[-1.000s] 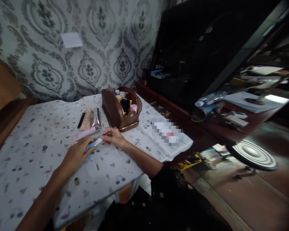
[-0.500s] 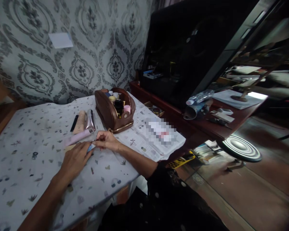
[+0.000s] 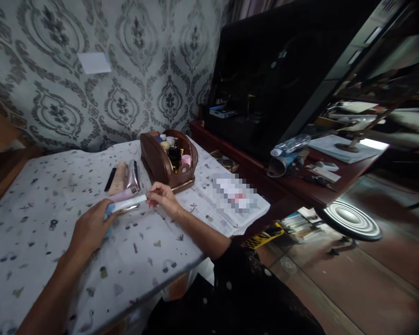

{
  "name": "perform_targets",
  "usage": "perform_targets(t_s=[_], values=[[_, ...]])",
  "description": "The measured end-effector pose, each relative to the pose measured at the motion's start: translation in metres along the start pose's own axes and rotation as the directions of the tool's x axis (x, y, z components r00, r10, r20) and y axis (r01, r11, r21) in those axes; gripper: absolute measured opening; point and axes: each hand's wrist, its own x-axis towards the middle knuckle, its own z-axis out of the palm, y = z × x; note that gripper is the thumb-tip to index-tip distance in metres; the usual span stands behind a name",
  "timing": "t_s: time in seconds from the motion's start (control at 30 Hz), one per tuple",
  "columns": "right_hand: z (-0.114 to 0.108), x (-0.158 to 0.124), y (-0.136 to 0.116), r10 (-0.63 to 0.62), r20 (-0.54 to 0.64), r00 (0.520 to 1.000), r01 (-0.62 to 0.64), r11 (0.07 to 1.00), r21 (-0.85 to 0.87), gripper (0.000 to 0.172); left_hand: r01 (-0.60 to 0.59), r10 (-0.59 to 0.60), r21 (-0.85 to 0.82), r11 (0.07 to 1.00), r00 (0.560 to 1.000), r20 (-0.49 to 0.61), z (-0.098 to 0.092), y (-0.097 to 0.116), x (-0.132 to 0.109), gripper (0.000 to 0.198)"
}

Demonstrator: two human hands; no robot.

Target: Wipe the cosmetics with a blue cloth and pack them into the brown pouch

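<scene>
My left hand (image 3: 90, 229) is closed round the blue end of a white tube (image 3: 127, 204) held just above the patterned tablecloth (image 3: 38, 223). My right hand (image 3: 162, 196) pinches the tube's other end with thumb and fingers. Right behind the tube lie a pink tube (image 3: 120, 195), a silver tube (image 3: 133, 176), a beige tube (image 3: 118, 177) and a black stick (image 3: 110, 179). An open brown cosmetics pouch (image 3: 162, 160) full of small bottles and jars stands just beyond my right hand.
A newspaper (image 3: 212, 200) covers the table's right corner. To the right stands a dark wooden unit (image 3: 293, 186) with a large black television (image 3: 282, 74), a plastic bottle (image 3: 290, 145) and papers. A round stand base (image 3: 351, 218) sits on the floor.
Both hands have lifted the white tube off the cloth and stretched it out sideways; my left hand slid left along it. The camera view shifted slightly.
</scene>
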Motion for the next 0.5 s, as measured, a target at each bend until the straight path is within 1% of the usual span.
perform_targets(t_s=[0.03, 0.07, 0.1, 0.13, 0.17, 0.2, 0.23, 0.27, 0.3, 0.33, 0.4, 0.5], values=[[0.0, 0.001, 0.0, 0.003, -0.02, 1.0, -0.002, 0.999, 0.045, 0.046, 0.065, -0.071, -0.132, 0.989, 0.997, -0.039, -0.001, -0.002, 0.001, 0.021], [0.0, 0.001, 0.0, 0.01, -0.034, 0.999, -0.007, 0.995, 0.099, 0.047, 0.131, -0.156, -0.304, 0.944, 0.986, -0.06, 0.0, -0.001, 0.002, 0.024], [0.001, 0.001, -0.001, 0.022, -0.039, 0.999, -0.016, 0.987, 0.157, 0.048, 0.185, -0.24, -0.504, 0.844, 0.97, -0.045, 0.001, 0.001, 0.003, 0.029], [0.002, 0.001, -0.001, 0.038, -0.033, 0.999, -0.03, 0.977, 0.212, 0.049, 0.219, -0.296, -0.696, 0.684, 0.955, 0.01, 0.002, 0.006, 0.004, 0.036], [0.003, 0.001, -0.001, 0.055, -0.017, 0.998, -0.049, 0.965, 0.256, 0.05, 0.237, -0.314, -0.839, 0.489, 0.946, 0.084, 0.005, 0.014, 0.004, 0.041], [0.005, -0.001, -0.001, 0.074, 0.01, 0.997, -0.074, 0.955, 0.287, 0.051, 0.248, -0.304, -0.923, 0.293, 0.94, 0.156, 0.008, 0.023, 0.003, 0.045], [0.007, -0.002, -0.001, 0.095, 0.047, 0.994, -0.104, 0.948, 0.301, 0.052, 0.255, -0.268, -0.956, 0.142, 0.94, 0.211, 0.012, 0.034, 0.002, 0.048], [0.008, -0.004, 0.0, 0.118, 0.093, 0.989, -0.141, 0.944, 0.298, 0.053, 0.258, -0.255, -0.965, 0.055, 0.938, 0.236, 0.016, 0.045, 0.0, 0.05], [0.01, -0.005, 0.001, 0.141, 0.142, 0.98, -0.177, 0.942, 0.284, 0.053, 0.259, -0.259, -0.966, 0.008, 0.934, 0.248, 0.019, 0.055, -0.002, 0.053], [0.011, -0.007, 0.002, 0.164, 0.189, 0.968, -0.211, 0.941, 0.263, 0.052, 0.259, -0.261, -0.966, -0.007, 0.932, 0.252, 0.022, 0.065, -0.004, 0.056], [0.012, -0.01, 0.004, 0.203, 0.261, 0.944, -0.261, 0.941, 0.214, 0.052, 0.249, -0.28, -0.968, -0.004, 0.929, 0.24, 0.027, 0.078, -0.008, 0.058], [0.012, -0.01, 0.01, 0.211, 0.287, 0.934, -0.268, 0.947, 0.177, 0.054, 0.246, -0.294, -0.969, 0.009, 0.927, 0.233, 0.03, 0.083, -0.009, 0.052]])
